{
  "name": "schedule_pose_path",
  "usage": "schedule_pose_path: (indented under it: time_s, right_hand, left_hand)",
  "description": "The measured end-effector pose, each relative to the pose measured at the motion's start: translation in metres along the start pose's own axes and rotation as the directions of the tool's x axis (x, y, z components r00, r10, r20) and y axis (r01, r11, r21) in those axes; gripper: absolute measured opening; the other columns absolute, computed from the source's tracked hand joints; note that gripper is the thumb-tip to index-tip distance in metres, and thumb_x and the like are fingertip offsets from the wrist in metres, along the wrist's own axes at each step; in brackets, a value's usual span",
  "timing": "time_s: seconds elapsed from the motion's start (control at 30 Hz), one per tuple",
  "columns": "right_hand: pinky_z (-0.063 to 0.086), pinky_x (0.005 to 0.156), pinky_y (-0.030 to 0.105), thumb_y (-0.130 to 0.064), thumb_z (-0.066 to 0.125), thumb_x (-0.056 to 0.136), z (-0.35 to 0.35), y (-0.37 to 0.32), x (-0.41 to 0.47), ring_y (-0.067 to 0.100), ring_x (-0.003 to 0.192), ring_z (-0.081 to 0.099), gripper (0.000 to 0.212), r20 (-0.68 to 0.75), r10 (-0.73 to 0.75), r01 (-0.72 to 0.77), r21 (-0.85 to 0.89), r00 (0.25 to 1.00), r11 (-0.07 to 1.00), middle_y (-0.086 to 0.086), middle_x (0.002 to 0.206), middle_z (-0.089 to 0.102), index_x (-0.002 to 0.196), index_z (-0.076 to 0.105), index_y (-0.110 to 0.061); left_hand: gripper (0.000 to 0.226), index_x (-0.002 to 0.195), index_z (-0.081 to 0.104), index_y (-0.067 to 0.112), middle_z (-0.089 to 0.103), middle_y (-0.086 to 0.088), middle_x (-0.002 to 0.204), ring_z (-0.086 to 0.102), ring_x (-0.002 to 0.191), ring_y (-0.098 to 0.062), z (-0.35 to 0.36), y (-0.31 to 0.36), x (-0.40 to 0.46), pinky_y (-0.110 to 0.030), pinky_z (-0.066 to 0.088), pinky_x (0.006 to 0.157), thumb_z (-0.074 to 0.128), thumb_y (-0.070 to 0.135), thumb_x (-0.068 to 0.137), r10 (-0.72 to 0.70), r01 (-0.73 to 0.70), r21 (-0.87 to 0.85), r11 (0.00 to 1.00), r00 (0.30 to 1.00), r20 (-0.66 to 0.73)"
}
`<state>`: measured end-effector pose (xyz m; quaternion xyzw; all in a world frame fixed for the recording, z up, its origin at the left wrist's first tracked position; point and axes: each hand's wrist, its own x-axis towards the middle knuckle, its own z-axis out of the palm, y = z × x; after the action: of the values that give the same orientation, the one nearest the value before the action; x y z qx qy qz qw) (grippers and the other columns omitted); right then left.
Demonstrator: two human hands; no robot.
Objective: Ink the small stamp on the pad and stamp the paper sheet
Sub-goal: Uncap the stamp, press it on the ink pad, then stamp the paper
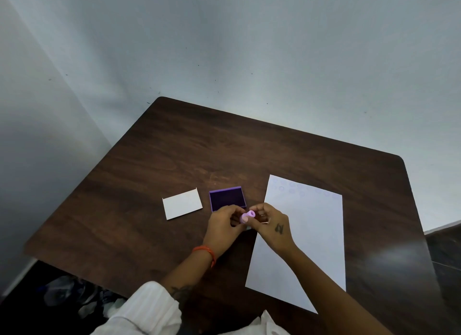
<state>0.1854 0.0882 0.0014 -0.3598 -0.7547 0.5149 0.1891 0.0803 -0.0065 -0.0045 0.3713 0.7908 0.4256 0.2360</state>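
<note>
The underside of the small stamp [247, 216] is hidden by the fingers around it, so whether it carries ink cannot be told; only its pale lilac body and one round end, turned up and to the right, show. The faint ring-shaped marks near the far edge of the paper sheet [309, 235] are too pale to count reliably. The near-left corner of the sheet is covered by the right forearm, and the table [174, 150] is cut off at the near edge by the arms and sleeves. Counted: one stamp, one open ink pad [227, 198] with a dark purple inking face, one white card [182, 204], one paper sheet, two hands. The left hand [222, 228] pinches the stamp's near end with curled fingers; the right hand [270, 226] grips its far end between fingertips, so both hands are closed on the stamp. The stamp is held above the table, just in front of the pad's near edge and beside the sheet's left edge, touching neither. The card lies left of the pad, apart from it. An orange band [207, 252] circles the left wrist.
</note>
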Motion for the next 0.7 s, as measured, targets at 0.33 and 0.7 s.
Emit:
schedule_pose_path:
  time_s: [0.33,0.7]
  right_hand:
    - [0.049,0.071,0.010,-0.020,0.066,0.082,-0.0013,0.0021,-0.0012,0.017,0.084,0.065,0.019,0.013,0.041,-0.041,0.000,0.999,0.999,0.011,0.095,0.071,0.098,0.068,-0.009]
    - [0.058,0.070,0.030,-0.030,0.070,0.078,-0.0023,0.0011,-0.0009,0.021,0.075,0.068,0.021,0.032,0.091,-0.090,-0.038,0.995,0.995,0.010,0.084,0.071,0.087,0.065,-0.011]
  left_hand:
    - [0.026,0.099,0.065,0.016,0.071,-0.005,0.098,0.061,0.084,-0.008,-0.0038,-0.0001,-0.0022,-0.015,0.046,0.081,0.072,0.024,0.075,0.036,-0.037,0.053,0.998,0.999,0.012]
    - [0.024,0.099,0.065,0.016,0.070,-0.003,0.098,0.057,0.081,-0.003,-0.0049,-0.0013,-0.0041,-0.005,0.040,0.073,0.070,0.025,0.077,0.037,-0.042,0.107,0.993,0.998,0.043]
